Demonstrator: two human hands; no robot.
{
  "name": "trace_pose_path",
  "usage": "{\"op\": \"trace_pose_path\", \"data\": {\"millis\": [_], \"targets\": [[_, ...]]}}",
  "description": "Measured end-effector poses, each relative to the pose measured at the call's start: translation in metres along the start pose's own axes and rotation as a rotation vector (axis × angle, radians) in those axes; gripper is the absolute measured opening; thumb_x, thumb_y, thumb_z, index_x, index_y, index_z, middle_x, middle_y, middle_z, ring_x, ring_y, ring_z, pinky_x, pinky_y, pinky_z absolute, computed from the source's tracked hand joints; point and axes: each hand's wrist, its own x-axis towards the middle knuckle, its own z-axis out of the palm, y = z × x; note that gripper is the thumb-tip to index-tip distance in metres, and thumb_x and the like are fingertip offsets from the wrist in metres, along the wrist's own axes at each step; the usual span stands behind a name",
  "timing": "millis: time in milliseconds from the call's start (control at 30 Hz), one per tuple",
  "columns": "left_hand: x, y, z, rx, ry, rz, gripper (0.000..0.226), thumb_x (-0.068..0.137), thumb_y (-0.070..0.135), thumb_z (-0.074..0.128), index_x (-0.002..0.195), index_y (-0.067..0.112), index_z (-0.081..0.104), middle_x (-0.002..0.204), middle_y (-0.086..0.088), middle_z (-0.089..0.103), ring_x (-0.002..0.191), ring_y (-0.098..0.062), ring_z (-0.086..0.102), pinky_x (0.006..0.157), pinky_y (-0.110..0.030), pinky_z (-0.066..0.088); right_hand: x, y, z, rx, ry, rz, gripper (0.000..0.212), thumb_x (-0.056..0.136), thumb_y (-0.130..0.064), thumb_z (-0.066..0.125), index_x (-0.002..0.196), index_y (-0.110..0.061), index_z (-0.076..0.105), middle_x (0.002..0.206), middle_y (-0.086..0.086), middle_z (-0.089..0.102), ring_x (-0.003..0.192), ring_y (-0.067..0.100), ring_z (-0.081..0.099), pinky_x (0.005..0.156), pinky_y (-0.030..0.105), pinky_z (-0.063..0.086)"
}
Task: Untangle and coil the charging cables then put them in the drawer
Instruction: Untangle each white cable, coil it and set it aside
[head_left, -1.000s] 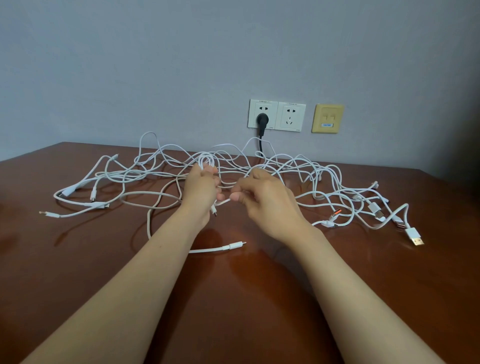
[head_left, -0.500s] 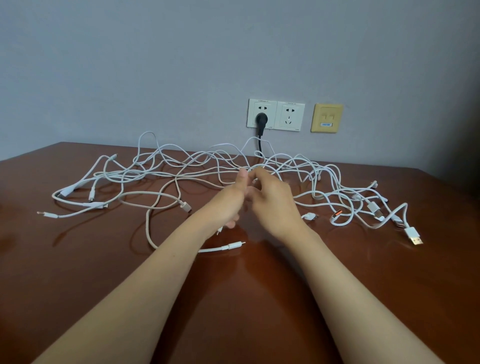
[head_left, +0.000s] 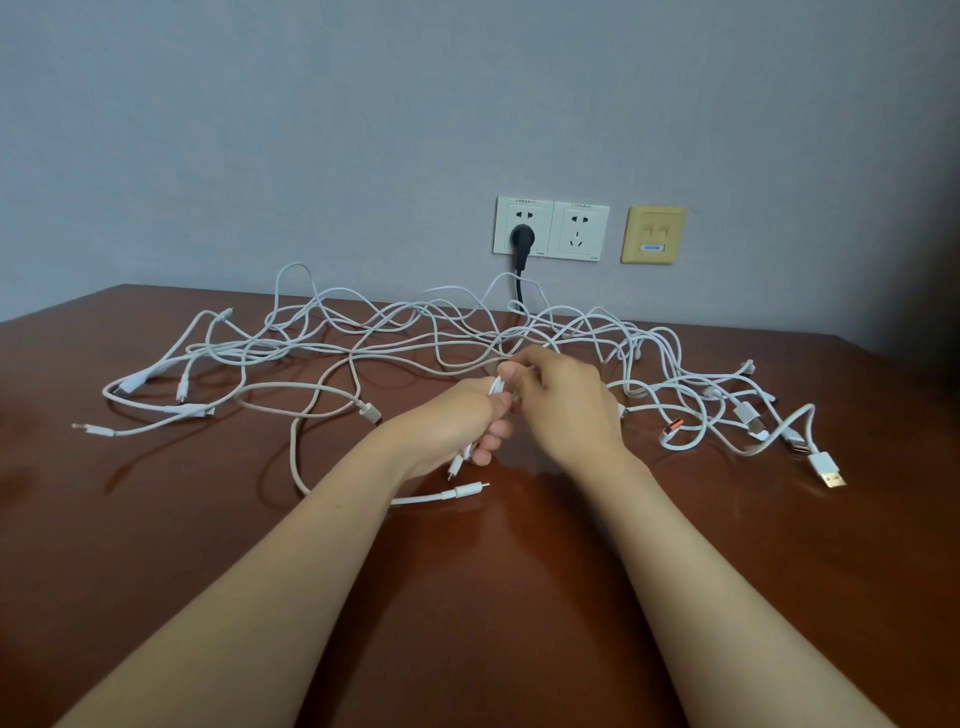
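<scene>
While tangled white charging cables (head_left: 395, 349) sprawl across the glossy brown wooden table (head_left: 156, 545), the left hand (head_left: 452, 423) curls tightly around one strand (head_left: 497, 387). The right hand (head_left: 566, 400) pinches it alongside.

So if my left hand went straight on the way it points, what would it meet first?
Probably your right hand, right ahead and pinching the same thin white cable; depth between them is unclear.
</scene>
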Motion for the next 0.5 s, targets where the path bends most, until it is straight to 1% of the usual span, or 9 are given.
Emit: {"op": "trace_pose_path", "data": {"millis": [67,133,200,267,333,400,433,500], "targets": [[-0.002,0.001,0.000,0.012,-0.018,-0.008,0.029,0.103,0.015,0.025,0.076,0.019,0.036,0.058,0.003,0.029,0.038,-0.003,0.027,0.036,-0.013,0.025,-0.001,-0.001,-0.001,-0.075,-0.011,-0.022,0.025,0.098,-0.033,0.040,0.106,-0.024,0.061,0.106,0.005,0.065,0.104,0.028,0.054,0.070,0.028,0.029],[-0.004,0.002,-0.001,0.039,-0.030,-0.022,0.030,0.103,0.017,0.025,0.075,0.020,0.034,0.057,0.005,0.029,0.035,-0.001,0.023,0.035,-0.012,0.020,-0.001,-0.001,0.000,-0.100,-0.002,-0.042,0.028,0.099,-0.034,0.036,0.104,-0.020,0.060,0.105,0.007,0.065,0.103,0.030,0.054,0.070,0.029,0.029],[-0.005,0.002,-0.002,0.086,-0.037,-0.019,0.030,0.103,0.019,0.026,0.074,0.021,0.035,0.052,0.009,0.031,0.037,-0.002,0.021,0.034,-0.012,0.018,-0.001,0.000,-0.001,-0.048,0.013,-0.030,0.031,0.100,-0.036,0.034,0.093,-0.017,0.058,0.102,0.010,0.065,0.101,0.033,0.054,0.069,0.031,0.030],[-0.004,0.002,-0.001,0.147,-0.030,-0.001,0.030,0.103,0.020,0.026,0.075,0.021,0.037,0.048,0.011,0.033,0.040,-0.003,0.020,0.034,-0.012,0.018,0.000,0.001,-0.001,0.012,0.024,-0.011,0.034,0.099,-0.040,0.034,0.078,-0.019,0.052,0.096,0.011,0.065,0.098,0.033,0.054,0.069,0.032,0.032],[-0.004,0.002,0.001,0.224,-0.013,0.025,0.030,0.102,0.019,0.025,0.076,0.022,0.039,0.051,0.010,0.033,0.043,-0.005,0.020,0.034,-0.013,0.019,0.000,0.002,0.000,0.007,0.017,-0.014,0.041,0.097,-0.046,0.036,0.075,-0.016,0.054,0.086,0.008,0.064,0.092,0.030,0.053,0.068,0.032,0.032],[-0.003,0.002,0.004,0.240,-0.031,0.036,0.029,0.102,0.018,0.023,0.077,0.022,0.039,0.055,0.009,0.033,0.043,-0.004,0.021,0.035,-0.013,0.020,0.000,0.003,0.000,0.023,0.021,-0.022,0.045,0.096,-0.047,0.039,0.073,-0.014,0.060,0.068,0.001,0.057,0.080,0.026,0.049,0.066,0.031,0.032],[-0.003,0.002,0.006,0.222,-0.049,0.037,0.029,0.103,0.019,0.023,0.077,0.021,0.037,0.056,0.008,0.032,0.042,-0.004,0.021,0.035,-0.012,0.019,0.000,0.004,-0.001,0.070,0.037,-0.021,0.046,0.096,-0.044,0.041,0.065,-0.013,0.057,0.059,-0.002,0.051,0.073,0.024,0.047,0.064,0.030,0.031],[-0.003,0.004,0.008,0.138,-0.076,0.032,0.029,0.103,0.022,0.025,0.075,0.020,0.034,0.057,0.007,0.030,0.037,-0.001,0.020,0.036,-0.012,0.016,0.002,0.005,-0.001,0.180,0.094,-0.006,0.051,0.094,-0.033,0.047,0.048,-0.014,0.041,0.044,-0.002,0.040,0.058,0.021,0.039,0.058,0.031,0.029]]}}
